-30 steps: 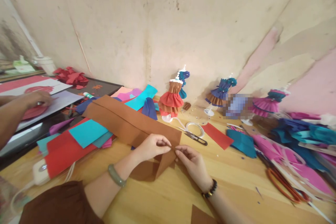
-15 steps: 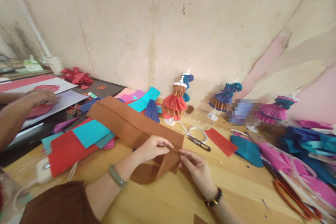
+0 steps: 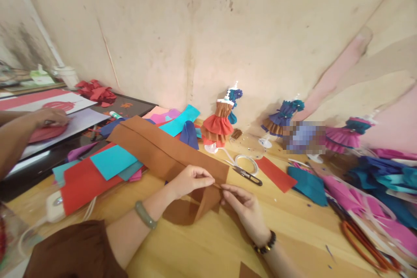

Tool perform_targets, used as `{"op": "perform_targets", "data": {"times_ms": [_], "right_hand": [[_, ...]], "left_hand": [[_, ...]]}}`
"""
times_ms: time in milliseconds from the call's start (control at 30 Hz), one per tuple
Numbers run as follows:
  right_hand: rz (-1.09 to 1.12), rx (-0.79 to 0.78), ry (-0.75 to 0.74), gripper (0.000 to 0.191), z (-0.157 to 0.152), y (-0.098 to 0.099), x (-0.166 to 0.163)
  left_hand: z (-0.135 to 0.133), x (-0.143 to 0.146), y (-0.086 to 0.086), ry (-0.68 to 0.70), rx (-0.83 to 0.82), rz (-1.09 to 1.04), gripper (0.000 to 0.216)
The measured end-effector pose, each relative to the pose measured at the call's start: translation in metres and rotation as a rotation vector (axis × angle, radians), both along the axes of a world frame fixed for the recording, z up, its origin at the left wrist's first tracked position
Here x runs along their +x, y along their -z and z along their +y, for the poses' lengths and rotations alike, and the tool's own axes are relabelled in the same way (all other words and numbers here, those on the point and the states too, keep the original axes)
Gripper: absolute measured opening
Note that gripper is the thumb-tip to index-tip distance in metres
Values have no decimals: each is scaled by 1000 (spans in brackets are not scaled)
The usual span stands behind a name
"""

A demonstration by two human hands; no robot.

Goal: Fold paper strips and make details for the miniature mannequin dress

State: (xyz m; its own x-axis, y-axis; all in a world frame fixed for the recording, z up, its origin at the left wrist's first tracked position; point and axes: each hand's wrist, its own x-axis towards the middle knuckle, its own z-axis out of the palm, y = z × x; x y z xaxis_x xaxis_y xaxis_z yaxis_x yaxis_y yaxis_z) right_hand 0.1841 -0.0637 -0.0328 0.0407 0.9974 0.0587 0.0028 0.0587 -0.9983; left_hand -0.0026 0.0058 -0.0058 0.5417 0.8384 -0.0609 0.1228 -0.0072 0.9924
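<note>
A long brown paper strip [image 3: 156, 147] with a crease along its length runs across the wooden table. My left hand [image 3: 192, 180] pinches its near edge between thumb and fingertips. Close beside it, my right hand [image 3: 241, 204] pinches the strip's right end. Below my hands part of the brown paper curls over in a loop. Just beyond them lie black thread snips [image 3: 247, 175] and a roll of clear tape [image 3: 246, 164].
Small mannequins in paper dresses [image 3: 217, 124] stand along the wall. Red and teal paper pieces [image 3: 276, 174] lie to the right, near orange-handled scissors [image 3: 368, 245]. Red and turquoise sheets [image 3: 114, 160] are at left, beside a white power strip [image 3: 55, 206]. A co-worker's hand [image 3: 52, 118] works at far left.
Both hands keep their pinch on the brown strip in nearly the same place. The left fingertips have closed slightly more. The view has shifted a little, and the co-worker's hand has moved slightly.
</note>
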Motion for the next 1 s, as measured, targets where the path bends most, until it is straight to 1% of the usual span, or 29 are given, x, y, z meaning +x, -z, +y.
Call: {"op": "perform_targets", "data": {"times_ms": [100,200,333,467,567,667,867,1000], "right_hand": [[-46,21,22,30,1,1,-2],[-64,45,40,30,3,3,-3],[0,83,33,29,3,6,-4],[58,76,-18,37,3,4,-4],[11,71,-31,32,3,3,-3],[-18,94,-8,28,4,5,-2],[-19,93,29,28,4,7,-2],[-34,75,15,29,4,6,-3]], "left_hand": [[0,2,4,19,-3,4,18],[-1,3,5,27,41,12,16],[-2,3,1,13,138,57,16],[-5,5,-3,5,201,83,16],[-7,6,-3,28,209,96,17],[-8,5,-3,30,212,120,18],[-6,3,-4,19,181,176,19],[-3,4,-2,22,239,143,14]]}}
